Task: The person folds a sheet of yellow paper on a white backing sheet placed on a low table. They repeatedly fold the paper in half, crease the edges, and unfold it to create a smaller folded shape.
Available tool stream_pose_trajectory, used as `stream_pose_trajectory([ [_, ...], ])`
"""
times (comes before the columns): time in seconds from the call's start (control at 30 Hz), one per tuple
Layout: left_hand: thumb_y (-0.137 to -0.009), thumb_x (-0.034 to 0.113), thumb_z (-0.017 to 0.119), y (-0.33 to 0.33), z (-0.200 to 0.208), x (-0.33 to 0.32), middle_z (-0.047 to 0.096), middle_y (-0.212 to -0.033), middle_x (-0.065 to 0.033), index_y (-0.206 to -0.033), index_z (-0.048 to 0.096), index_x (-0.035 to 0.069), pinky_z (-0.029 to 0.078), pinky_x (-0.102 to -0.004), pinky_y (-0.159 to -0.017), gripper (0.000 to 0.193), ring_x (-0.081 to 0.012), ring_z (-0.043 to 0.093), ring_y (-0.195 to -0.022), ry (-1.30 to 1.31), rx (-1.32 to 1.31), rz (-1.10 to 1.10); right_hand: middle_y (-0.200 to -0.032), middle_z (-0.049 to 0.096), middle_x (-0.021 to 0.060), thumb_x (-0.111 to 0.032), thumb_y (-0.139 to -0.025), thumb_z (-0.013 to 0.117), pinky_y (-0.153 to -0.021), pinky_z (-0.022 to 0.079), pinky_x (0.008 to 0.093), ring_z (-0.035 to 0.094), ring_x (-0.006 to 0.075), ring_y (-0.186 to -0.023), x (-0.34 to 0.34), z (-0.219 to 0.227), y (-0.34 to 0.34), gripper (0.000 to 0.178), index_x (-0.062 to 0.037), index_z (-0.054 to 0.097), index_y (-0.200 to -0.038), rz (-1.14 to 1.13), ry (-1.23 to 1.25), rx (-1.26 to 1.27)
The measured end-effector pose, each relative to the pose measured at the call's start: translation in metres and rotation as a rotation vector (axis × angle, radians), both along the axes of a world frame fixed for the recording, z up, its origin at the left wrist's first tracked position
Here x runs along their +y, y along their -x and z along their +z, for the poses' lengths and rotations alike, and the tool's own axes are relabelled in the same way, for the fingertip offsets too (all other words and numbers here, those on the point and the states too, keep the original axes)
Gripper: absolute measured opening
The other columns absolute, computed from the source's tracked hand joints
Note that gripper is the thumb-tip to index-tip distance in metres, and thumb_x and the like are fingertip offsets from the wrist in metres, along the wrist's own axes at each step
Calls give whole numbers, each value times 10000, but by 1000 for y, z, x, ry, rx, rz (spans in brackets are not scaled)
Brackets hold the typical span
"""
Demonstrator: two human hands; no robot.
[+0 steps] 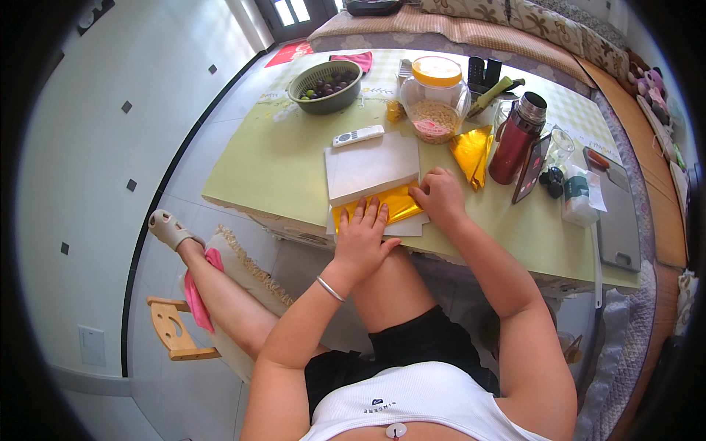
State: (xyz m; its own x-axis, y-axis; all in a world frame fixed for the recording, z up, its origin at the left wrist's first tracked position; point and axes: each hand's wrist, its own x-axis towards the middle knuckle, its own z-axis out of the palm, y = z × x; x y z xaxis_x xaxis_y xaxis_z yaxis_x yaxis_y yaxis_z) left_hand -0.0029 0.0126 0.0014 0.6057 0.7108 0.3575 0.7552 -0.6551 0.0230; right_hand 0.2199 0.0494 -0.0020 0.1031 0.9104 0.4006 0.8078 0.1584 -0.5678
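Observation:
A sheet of shiny gold foil paper (398, 206) lies near the table's front edge, on white sheets. My left hand (360, 239) rests flat on its left part, fingers stretched out. At the foil's right end, my right hand (442, 197) is closed, with thumb and fingertips pinching the edge. Just beyond the foil is a stack of white paper (373, 167), with a white remote control (358, 136) lying across its far end. A folded piece of gold foil (472, 154) sits to the right of the stack.
Farther back stand a green basket of grapes (325, 101) and a clear jar (435, 103) with an orange lid. To the right are a red thermos (517, 140), a tissue pack (579, 200) and a grey cutting board (616, 220). A wooden-backed stool (176, 329) stands at left.

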Motion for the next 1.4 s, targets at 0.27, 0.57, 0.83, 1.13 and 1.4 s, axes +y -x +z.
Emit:
stream_pose_trajectory([
  [0.27, -874, 548, 619, -1, 2, -1, 453, -1485, -204, -1423, 476, 22, 330, -640, -1064, 773, -393, 405, -1388, 42, 24, 2, -1206, 607, 164, -224, -799, 755, -995, 417, 444, 545, 332, -1158, -5, 3, -3, 377, -38, 641, -1106, 70, -237, -84],
  [0.57, -877, 551, 610, 9, -6, 11, 348, -1563, -180, -1488, 397, 46, 264, -627, -1122, 820, -378, 320, -1447, 79, 159, -8, -1575, 308, 224, -692, -903, 462, -1237, 80, 466, 177, 358, -1510, -41, 14, 45, 964, 50, 317, -1502, 540, -12, -510],
  [0.83, -906, 576, 554, 16, 0, 11, 235, -1627, -142, -1558, 279, 81, 108, -555, -1208, 864, -304, 172, -1519, 222, 106, -15, -1604, 203, 257, -724, -891, 464, -1234, 113, 444, 142, 351, -1519, -51, 3, 18, 1040, 72, 239, -1522, 459, 208, -516],
  [1.13, -902, 676, 473, 55, 0, 17, 228, -1637, -112, -1567, 270, 100, 51, -586, -1203, 903, -290, 167, -1523, 172, 143, -2, -1603, 209, 258, -709, -873, 512, -1231, 127, 455, 145, 350, -1518, -58, 5, 13, 1046, 73, 252, -1517, 409, 206, -515],
  [1.4, -889, 726, 438, 13, 7, 2, 274, -1605, -185, -1536, 344, 91, 108, -576, -1198, 912, -364, 248, -1486, 204, 132, -38, -1603, 228, 239, -673, -853, 571, -1227, 117, 479, 158, 349, -1517, -64, 7, 26, 1025, 58, 283, -1510, 317, 204, -551],
])
